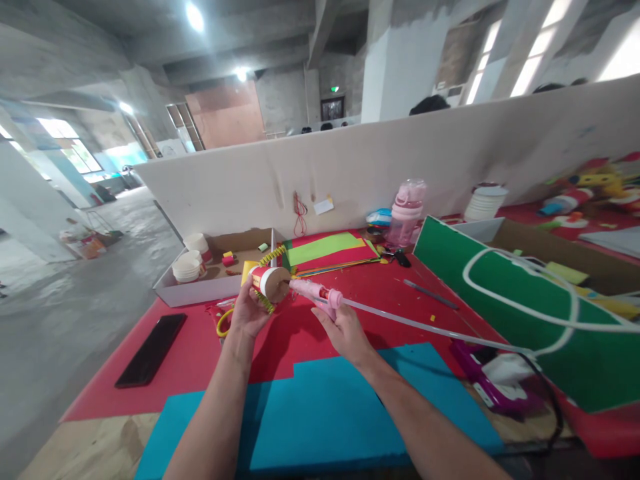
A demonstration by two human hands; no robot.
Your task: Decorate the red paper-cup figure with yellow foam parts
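While no brand, label or writing can be read on anything in view, the things themselves are plain enough: the left hand [249,313] is closed around a small paper cup [269,283] turned on its side, its brown base facing the right hand, with a yellow-green coiled strip [273,255] curling over and under it. The right hand [345,328] grips a pink glue gun [316,292], its nozzle touching the cup's base and a long clear glue stick [425,327] trailing out behind it to the right. Both are held above the red table cover [200,353], well clear of the blue foam sheet [330,407] that lies nearest the person. To the left, a black phone [151,350] lies near the table's left edge, and a shallow cardboard box [210,280] with stacked cups sits behind the hands. Behind that, coloured paper sheets [333,252] and a pink bottle [406,212] stand close to the white partition [400,160]. On the right a green board [525,313] with a white looped cord crowds in, so the open room lies in front of the hands, over the blue foam.
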